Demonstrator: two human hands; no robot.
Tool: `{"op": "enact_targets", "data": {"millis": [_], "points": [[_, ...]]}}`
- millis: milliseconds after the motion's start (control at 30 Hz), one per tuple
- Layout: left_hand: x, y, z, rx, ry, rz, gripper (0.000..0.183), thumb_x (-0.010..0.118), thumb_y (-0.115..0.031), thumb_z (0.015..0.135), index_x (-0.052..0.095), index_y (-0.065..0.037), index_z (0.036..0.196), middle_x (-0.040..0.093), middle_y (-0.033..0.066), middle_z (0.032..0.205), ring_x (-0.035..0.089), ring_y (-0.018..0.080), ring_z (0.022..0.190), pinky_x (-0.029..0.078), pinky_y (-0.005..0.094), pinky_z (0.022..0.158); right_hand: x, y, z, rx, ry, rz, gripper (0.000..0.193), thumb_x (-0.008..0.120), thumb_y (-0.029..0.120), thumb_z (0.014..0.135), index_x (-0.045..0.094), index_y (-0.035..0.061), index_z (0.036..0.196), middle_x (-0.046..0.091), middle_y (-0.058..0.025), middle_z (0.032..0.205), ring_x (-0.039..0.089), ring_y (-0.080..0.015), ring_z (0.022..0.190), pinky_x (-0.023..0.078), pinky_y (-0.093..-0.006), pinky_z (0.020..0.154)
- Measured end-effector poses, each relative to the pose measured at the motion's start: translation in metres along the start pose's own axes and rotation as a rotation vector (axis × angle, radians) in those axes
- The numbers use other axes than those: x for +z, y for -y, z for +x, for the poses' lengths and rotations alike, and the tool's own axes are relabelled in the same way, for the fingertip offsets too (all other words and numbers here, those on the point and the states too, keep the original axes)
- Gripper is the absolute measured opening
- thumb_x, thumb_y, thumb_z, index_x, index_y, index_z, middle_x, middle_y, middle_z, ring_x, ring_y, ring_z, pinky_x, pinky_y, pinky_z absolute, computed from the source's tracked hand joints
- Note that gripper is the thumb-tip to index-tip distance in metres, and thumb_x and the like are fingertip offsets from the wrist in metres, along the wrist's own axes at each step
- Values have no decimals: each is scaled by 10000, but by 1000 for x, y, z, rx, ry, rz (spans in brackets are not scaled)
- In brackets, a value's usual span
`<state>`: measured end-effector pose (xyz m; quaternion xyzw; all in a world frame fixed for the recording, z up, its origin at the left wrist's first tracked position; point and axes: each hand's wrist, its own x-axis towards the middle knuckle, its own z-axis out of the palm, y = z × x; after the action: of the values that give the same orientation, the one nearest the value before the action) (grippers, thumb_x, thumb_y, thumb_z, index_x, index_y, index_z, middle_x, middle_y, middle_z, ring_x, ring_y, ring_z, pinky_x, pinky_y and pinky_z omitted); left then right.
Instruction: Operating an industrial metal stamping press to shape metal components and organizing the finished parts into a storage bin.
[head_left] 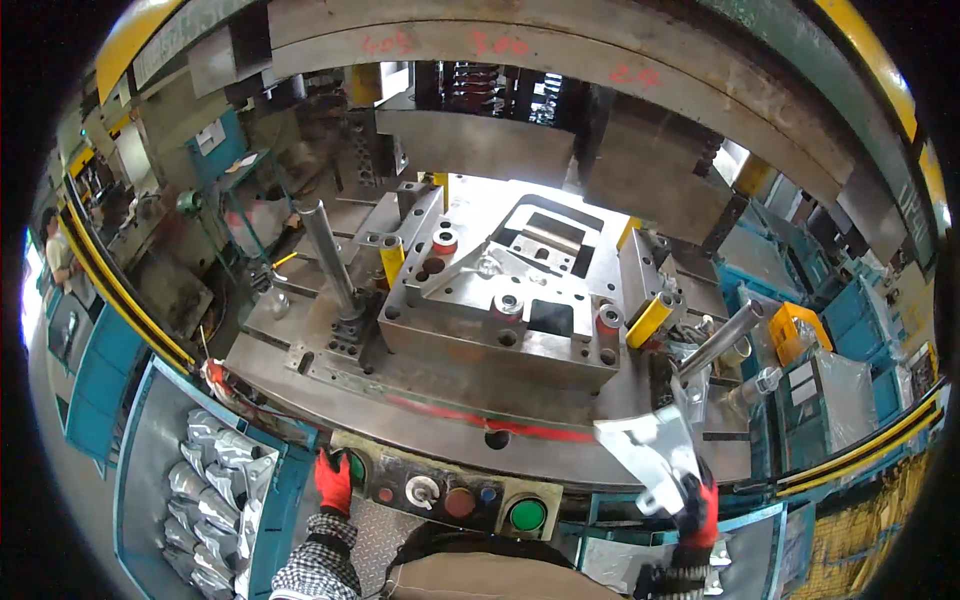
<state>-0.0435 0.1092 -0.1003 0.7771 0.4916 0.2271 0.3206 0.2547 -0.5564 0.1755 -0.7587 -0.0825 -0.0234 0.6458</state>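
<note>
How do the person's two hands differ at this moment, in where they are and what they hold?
The left hand rests low at the left end of the control panel, by a green button; the right hand is raised to the right of the panel. The left hand holds nothing visible; the right hand grips a pale stamped metal part that sticks up toward the press die. Both wear red gloves.

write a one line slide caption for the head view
At a stamping press die, gloved right hand holds a stamped metal bracket; left hand rests by a green button.
</note>
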Motion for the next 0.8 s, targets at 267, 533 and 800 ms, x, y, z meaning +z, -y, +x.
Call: {"op": "enact_targets", "data": {"millis": [267,533,800], "points": [[4,-4,1,57,-62,-56,761,702,-434,938,453,-5,1515,502,273,1502,437,433,1412,330,496,1191,202,98,260,-73,590,217,342,604,220,1000,640,9,1267,711,-84,1115,685,-190,1018,555,-325,891],[4,-18,-5,65,-49,-227,662,740,-288,934,504,31,1463,549,265,1442,515,407,1343,397,468,1147,233,60,436,-443,943,-613,406,588,132,902,674,53,1291,723,-148,1208,680,-284,1081,518,-377,982],[-19,4,-16,-56,-29,-485,621,705,-254,973,483,40,1473,539,235,1474,526,339,1361,401,425,1158,318,58,441,-146,1075,-934,573,717,415,903,665,81,1366,693,-148,1290,633,-273,1189,493,-393,1021]]}}
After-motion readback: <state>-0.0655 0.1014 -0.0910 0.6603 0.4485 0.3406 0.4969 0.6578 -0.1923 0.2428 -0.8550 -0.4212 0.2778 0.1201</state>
